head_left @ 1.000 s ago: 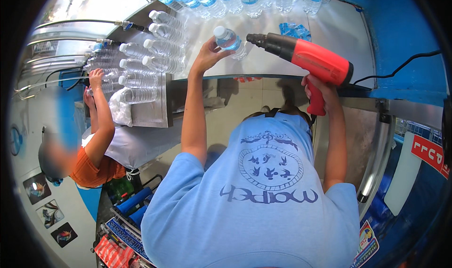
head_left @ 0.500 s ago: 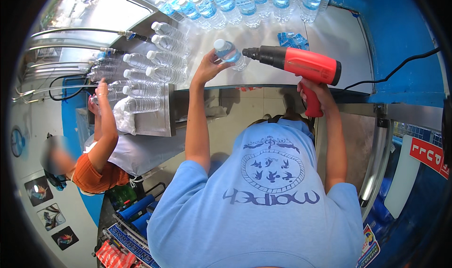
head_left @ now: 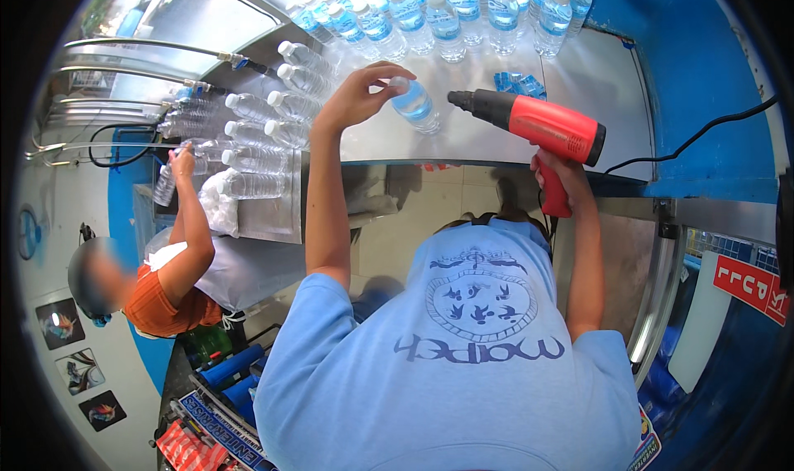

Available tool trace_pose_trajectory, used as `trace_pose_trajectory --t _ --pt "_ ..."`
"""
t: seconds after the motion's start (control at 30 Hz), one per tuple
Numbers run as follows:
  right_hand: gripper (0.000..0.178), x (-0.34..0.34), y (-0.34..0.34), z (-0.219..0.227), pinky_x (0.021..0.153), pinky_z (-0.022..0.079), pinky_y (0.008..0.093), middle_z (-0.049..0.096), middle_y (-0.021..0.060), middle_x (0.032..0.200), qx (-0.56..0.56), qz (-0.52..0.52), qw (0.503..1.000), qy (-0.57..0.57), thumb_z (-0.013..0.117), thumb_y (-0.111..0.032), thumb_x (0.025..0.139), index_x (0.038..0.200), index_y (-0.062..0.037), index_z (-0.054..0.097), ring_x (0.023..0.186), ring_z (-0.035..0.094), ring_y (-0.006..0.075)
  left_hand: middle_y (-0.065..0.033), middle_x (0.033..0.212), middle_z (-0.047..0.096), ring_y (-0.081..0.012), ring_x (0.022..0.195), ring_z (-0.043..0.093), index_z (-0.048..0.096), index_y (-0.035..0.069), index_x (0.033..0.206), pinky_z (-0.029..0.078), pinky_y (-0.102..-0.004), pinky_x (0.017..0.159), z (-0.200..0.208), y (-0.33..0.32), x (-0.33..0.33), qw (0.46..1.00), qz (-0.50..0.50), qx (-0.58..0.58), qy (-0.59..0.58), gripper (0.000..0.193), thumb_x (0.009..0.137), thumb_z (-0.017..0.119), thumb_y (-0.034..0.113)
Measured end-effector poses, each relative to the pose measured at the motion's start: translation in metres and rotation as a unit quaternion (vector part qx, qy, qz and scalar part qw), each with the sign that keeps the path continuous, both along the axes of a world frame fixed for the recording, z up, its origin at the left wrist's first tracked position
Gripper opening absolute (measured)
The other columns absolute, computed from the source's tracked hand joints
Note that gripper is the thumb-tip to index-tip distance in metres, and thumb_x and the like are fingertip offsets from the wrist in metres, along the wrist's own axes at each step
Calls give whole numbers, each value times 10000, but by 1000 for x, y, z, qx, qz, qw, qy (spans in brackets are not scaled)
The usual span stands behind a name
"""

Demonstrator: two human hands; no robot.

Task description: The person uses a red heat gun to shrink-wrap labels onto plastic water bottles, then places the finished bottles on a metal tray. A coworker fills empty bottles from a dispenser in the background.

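Observation:
In my right hand (head_left: 564, 167) is the handle of a red and black heat gun (head_left: 552, 126), with fingers wrapped round it. Its dark nozzle points left at a clear water bottle (head_left: 416, 107) with a blue label, a small gap between them. The bottle stands on the metal counter, leaning a little in view. My left hand (head_left: 364, 95) comes over its cap from the left, thumb and fingers closed about the cap. Small blue label sleeves (head_left: 519, 85) lie on the counter behind the heat gun.
Labelled bottles (head_left: 447, 28) crowd the counter's back. Bare bottles (head_left: 285, 107) stand in rows to the left, where a co-worker (head_left: 186, 260) in orange handles a bottle (head_left: 165, 186) near filling hoses (head_left: 145, 49). A black cord (head_left: 703, 144) runs along the blue wall at right.
My left hand has shifted from the bottle's side up to its cap. The heat gun has drawn slightly right, away from the bottle. The co-worker's hands now hold a bottle lower down.

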State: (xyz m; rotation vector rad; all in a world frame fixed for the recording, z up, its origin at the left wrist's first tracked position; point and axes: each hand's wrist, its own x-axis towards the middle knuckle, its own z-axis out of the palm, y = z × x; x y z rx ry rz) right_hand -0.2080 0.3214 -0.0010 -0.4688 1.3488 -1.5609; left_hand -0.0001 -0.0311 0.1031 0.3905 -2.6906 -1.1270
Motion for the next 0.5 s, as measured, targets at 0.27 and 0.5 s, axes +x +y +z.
trace_pose_trajectory --t 0.27,0.5 --pt "238 27 8 -4 592 505 269 659 63 836 -24 -28 999 -19 683 -182 988 1168 -31 646 629 611 105 -134 620 641 -301 572 638 608 29 811 483 -425 558 -18 8 -41 941 233 -246 -16 548 866 762 553" --pt "242 36 1 -12 576 502 260 651 56 840 -11 -22 1000 -4 678 -188 994 1176 -37 624 626 611 112 -138 599 628 -323 572 639 589 30 770 488 -439 566 -23 9 -47 935 257 -245 -3 576 869 750 574"
